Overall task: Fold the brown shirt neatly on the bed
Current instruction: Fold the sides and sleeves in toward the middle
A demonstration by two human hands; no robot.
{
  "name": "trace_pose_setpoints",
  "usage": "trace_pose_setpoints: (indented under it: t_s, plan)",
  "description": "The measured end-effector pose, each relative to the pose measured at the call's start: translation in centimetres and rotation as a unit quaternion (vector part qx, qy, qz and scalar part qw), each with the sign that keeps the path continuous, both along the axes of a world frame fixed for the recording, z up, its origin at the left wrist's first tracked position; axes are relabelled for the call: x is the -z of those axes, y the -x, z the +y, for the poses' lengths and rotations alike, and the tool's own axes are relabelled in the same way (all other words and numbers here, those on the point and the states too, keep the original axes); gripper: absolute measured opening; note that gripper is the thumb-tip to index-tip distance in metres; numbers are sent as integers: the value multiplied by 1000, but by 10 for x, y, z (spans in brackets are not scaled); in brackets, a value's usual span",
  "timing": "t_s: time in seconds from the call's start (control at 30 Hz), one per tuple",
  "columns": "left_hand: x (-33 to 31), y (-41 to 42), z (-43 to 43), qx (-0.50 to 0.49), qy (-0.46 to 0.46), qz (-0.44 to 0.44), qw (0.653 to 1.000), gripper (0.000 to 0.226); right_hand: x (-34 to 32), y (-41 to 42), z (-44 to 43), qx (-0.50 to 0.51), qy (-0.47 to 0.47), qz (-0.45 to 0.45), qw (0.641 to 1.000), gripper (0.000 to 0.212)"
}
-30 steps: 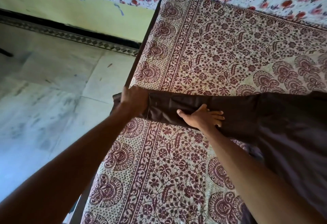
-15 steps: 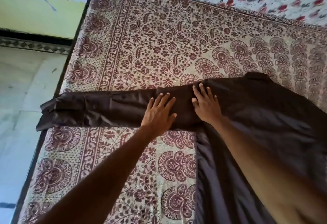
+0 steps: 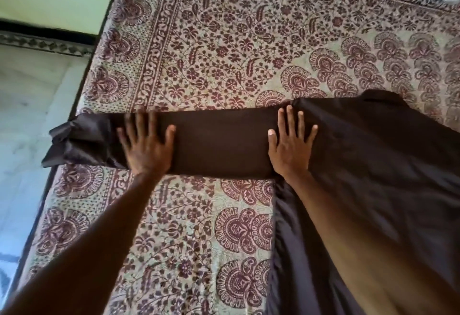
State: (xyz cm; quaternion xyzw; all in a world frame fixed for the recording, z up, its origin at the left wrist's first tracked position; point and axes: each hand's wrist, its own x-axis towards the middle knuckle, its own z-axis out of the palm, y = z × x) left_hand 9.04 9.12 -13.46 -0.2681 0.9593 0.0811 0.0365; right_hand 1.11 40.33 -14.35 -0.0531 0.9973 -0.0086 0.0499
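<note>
Sleeve (image 3: 221, 145) of the brown shirt (image 3: 373, 165) lies smoother: my left hand (image 3: 146, 148) slid back toward the cuff (image 3: 74, 143), right hand (image 3: 291, 148) stays, both spread flat. I'd fold next.

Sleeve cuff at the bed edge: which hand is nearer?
Left. The left hand lies flat on the sleeve right beside the cuff. The right hand presses flat farther along, where the sleeve meets the body of the brown shirt.
</note>
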Motion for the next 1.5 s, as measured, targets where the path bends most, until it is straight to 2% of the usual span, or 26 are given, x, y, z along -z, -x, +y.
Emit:
trace_pose_setpoints:
  t_s: [0.07,0.1,0.23,0.27,0.4,0.53,0.63,0.7,0.73,0.8,0.87,0.93,1.0,1.07,1.17,1.23,1.3,1.37,1.5]
  plan:
    - [-7,-9,-38,-60,17,-7,998,68,-12,0,-14,14,-23,5,1000,62]
    - [-10,-9,-40,-53,25,-4,998,66,-18,-2,-27,20,-22,8,1000,62]
    - [-15,-17,5,156,12,1,988,63,-27,-29,-119,-15,106,-36,994,60]
    - [-12,-23,9,178,15,-6,984,63,-23,-38,-135,-21,120,-51,991,63]
    - [-3,-46,-61,63,49,7,997,66,-5,-50,-144,-34,65,-31,997,71]
    - [-22,-51,-127,15,46,-33,998,60,-18,-45,-129,-7,55,-30,998,73]
    - [-36,-50,-136,-52,22,-51,997,60,-30,-43,-133,-17,77,-102,992,73]
    - [-41,-50,-118,-79,15,-25,996,66,-33,-37,-141,-13,153,-148,977,69]
    - [-47,-49,-104,-75,6,0,997,67,-38,-35,-144,-1,219,-139,966,63]
    - [-67,-43,-57,-36,-34,35,998,58,-55,-38,-129,34,312,-58,948,41]
    - [-77,-40,4,10,-96,57,994,33,-64,-43,-92,44,299,14,953,28]
    - [-82,-41,58,36,-195,31,980,19,-69,-40,-56,39,286,27,957,34]
    - [-79,-43,106,63,-270,-8,961,20,-75,-27,-26,44,255,-6,966,48]
    - [-78,-44,151,99,-308,-55,945,23,-81,-5,-1,40,199,-59,977,61]
    - [-76,-45,205,110,-345,-83,928,28,-88,29,19,-50,129,-112,984,75]
    - [-71,-43,225,76,-335,-79,936,31,-87,50,26,-108,81,-137,981,78]
    - [-66,-40,234,36,-333,-68,940,31,-84,64,29,-132,38,-169,976,71]
    - [-60,-39,242,-4,-360,-62,931,26,-78,74,36,-141,43,-149,978,53]
    - [-62,-40,254,-84,-382,-48,919,19,-81,84,52,-124,205,-81,968,13]
